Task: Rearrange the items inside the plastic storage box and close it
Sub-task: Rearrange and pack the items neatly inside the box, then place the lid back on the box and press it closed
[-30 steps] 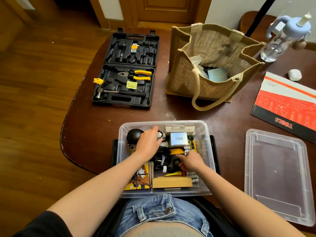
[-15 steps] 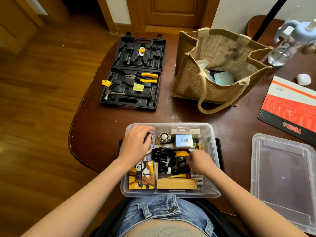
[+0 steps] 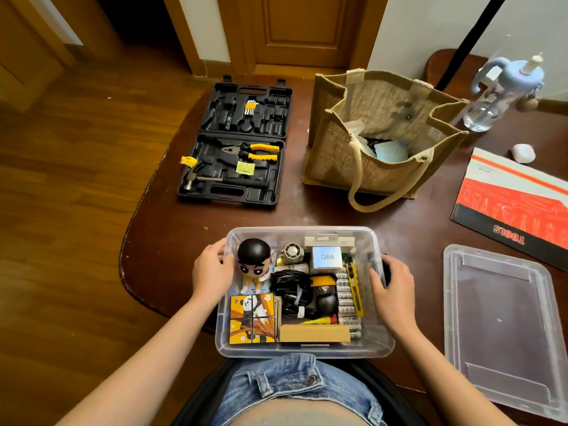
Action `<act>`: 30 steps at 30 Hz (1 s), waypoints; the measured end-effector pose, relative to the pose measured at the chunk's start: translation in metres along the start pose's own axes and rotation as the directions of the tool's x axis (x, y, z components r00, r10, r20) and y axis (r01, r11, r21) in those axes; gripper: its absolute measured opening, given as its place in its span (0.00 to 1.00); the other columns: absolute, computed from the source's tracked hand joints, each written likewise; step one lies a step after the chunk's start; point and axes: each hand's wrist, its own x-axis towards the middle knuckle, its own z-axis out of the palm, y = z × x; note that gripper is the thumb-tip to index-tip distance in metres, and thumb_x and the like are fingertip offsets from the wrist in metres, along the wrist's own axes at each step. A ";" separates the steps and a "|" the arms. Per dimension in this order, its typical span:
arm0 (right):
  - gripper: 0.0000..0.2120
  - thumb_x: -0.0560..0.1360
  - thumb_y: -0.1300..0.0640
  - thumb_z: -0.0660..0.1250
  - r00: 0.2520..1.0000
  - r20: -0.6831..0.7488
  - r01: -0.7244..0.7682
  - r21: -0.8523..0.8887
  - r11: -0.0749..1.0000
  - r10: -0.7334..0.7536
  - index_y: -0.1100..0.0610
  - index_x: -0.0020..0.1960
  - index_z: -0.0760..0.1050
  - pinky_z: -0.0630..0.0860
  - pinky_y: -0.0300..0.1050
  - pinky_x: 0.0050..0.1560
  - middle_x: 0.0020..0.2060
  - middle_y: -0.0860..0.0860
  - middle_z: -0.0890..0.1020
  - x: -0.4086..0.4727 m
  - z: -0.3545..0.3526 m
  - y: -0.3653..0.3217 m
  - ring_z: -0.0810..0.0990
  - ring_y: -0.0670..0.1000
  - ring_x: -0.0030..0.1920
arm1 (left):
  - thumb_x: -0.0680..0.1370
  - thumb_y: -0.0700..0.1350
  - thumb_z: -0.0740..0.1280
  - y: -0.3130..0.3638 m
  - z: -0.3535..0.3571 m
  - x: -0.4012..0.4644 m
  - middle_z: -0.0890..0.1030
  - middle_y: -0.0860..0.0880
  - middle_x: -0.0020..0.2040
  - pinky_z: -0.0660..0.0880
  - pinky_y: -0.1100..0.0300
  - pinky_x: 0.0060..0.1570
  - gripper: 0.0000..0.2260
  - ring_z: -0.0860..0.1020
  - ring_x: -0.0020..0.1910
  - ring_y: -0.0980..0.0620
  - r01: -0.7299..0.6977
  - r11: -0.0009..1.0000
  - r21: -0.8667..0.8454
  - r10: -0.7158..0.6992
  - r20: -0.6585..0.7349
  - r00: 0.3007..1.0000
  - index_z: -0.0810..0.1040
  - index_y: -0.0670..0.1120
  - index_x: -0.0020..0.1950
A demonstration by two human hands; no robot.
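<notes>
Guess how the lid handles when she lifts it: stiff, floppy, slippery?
The lid looks like thin clear plastic, so probably light and a bit flexy if lifted by one corner. Its glossy surface may be slippery; the raised rim should give fingers purchase. It lies flat on the table, so she will likely need to pry up an edge first.

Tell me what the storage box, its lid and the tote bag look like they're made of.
Storage box: clear glossy plastic; contents show through its walls. Lid: the same translucent plastic, tabletop visible beneath. Tote bag: coarse tan weave, probably jute or burlap, matte.
</notes>
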 end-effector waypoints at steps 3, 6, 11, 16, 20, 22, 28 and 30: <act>0.09 0.76 0.63 0.64 1.000 -0.018 0.026 0.035 0.999 -0.025 0.58 0.56 0.76 0.63 0.42 0.53 0.50 0.52 0.79 -0.004 0.003 0.003 0.73 0.54 0.55 | 0.79 0.39 0.63 0.005 0.003 0.003 0.78 0.44 0.62 0.73 0.49 0.59 0.18 0.77 0.59 0.45 -0.023 1.000 0.009 0.023 -0.003 1.000 0.72 0.43 0.69; 0.08 0.76 0.63 0.63 0.998 -0.058 -0.001 0.036 0.999 0.003 0.58 0.54 0.76 0.60 0.39 0.51 0.48 0.52 0.79 -0.003 0.004 0.004 0.72 0.53 0.53 | 0.79 0.38 0.64 0.011 0.005 0.008 0.79 0.44 0.61 0.74 0.53 0.57 0.18 0.78 0.58 0.46 -0.043 0.999 0.007 0.043 -0.011 0.999 0.72 0.43 0.69; 0.04 0.76 0.64 0.62 0.995 -0.097 -0.010 0.031 0.999 0.013 0.59 0.46 0.75 0.61 0.43 0.49 0.40 0.52 0.77 -0.002 0.005 0.004 0.67 0.49 0.44 | 0.79 0.39 0.64 0.017 0.007 0.015 0.80 0.44 0.61 0.74 0.52 0.59 0.18 0.77 0.59 0.46 -0.071 0.997 0.000 0.071 0.000 0.997 0.73 0.44 0.69; 0.05 0.76 0.65 0.61 0.994 -0.107 -0.015 0.024 1.000 0.018 0.59 0.45 0.74 0.62 0.44 0.49 0.39 0.52 0.77 -0.001 0.007 0.005 0.68 0.50 0.44 | 0.80 0.40 0.63 0.019 0.009 0.010 0.77 0.44 0.64 0.72 0.53 0.59 0.18 0.77 0.61 0.46 -0.083 0.997 0.007 0.083 -0.019 0.996 0.71 0.43 0.70; 0.06 0.75 0.66 0.60 0.995 -0.104 0.001 -0.004 1.000 -0.001 0.58 0.43 0.73 0.58 0.41 0.48 0.38 0.51 0.76 -0.001 0.008 0.006 0.70 0.54 0.45 | 0.81 0.40 0.61 0.021 0.012 0.004 0.74 0.44 0.67 0.70 0.52 0.63 0.19 0.73 0.66 0.45 -0.076 0.997 0.023 0.076 -0.016 0.997 0.68 0.43 0.72; 0.07 0.75 0.67 0.58 0.994 -0.113 -0.002 -0.025 1.000 -0.001 0.57 0.44 0.73 0.56 0.40 0.47 0.39 0.52 0.76 -0.002 0.010 0.007 0.71 0.56 0.47 | 0.81 0.40 0.60 0.021 0.012 0.004 0.72 0.45 0.69 0.69 0.51 0.66 0.19 0.70 0.68 0.45 -0.077 0.997 0.022 0.077 0.004 0.997 0.67 0.43 0.73; 0.08 0.77 0.65 0.57 0.994 -0.109 -0.029 -0.036 0.999 0.025 0.58 0.51 0.74 0.59 0.42 0.51 0.43 0.52 0.76 -0.005 0.013 0.010 0.70 0.58 0.54 | 0.81 0.39 0.60 0.017 0.009 0.006 0.71 0.45 0.70 0.69 0.48 0.67 0.20 0.70 0.68 0.45 -0.113 0.993 0.017 0.112 0.052 0.992 0.66 0.45 0.73; 0.09 0.78 0.63 0.58 0.994 -0.101 -0.047 -0.021 0.999 0.044 0.57 0.54 0.74 0.62 0.44 0.51 0.46 0.54 0.78 -0.008 0.010 0.010 0.70 0.57 0.56 | 0.81 0.39 0.60 0.015 0.006 0.011 0.70 0.45 0.71 0.68 0.47 0.67 0.21 0.69 0.68 0.45 -0.125 0.991 0.043 0.119 0.117 0.986 0.65 0.45 0.74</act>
